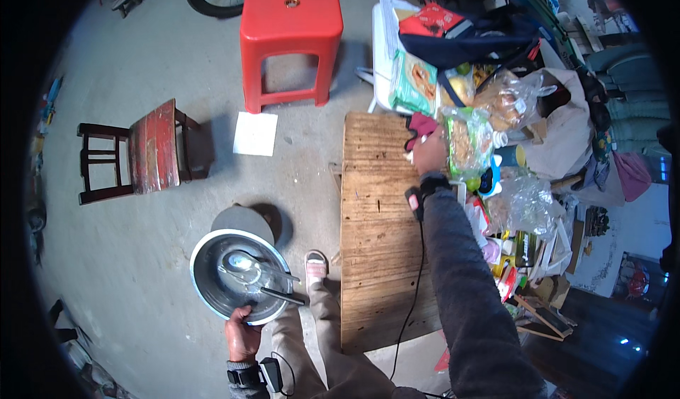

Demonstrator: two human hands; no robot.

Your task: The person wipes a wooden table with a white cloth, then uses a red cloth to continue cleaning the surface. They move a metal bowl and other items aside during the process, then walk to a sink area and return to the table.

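Observation:
My left hand (243,334) grips the near rim of a stainless steel basin (204,287), its thumb over the edge. Inside the basin lie metal utensils, among them a ladle or strainer (239,263) and one with a black handle (282,296). My right hand (429,152) reaches to the far end of a wooden table (380,229), beside a dark pink cloth item (423,125). Something small and pale shows at its fingers; whether it is held cannot be told. A clear and green bag of food (465,141) lies just right of that hand.
A red plastic stool (291,27) stands beyond the table, and a worn wooden chair (154,149) at left. A paper sheet (255,134) lies on the floor. Bags, bottles and a cup (511,156) crowd the right side. A black cable (416,293) crosses the table.

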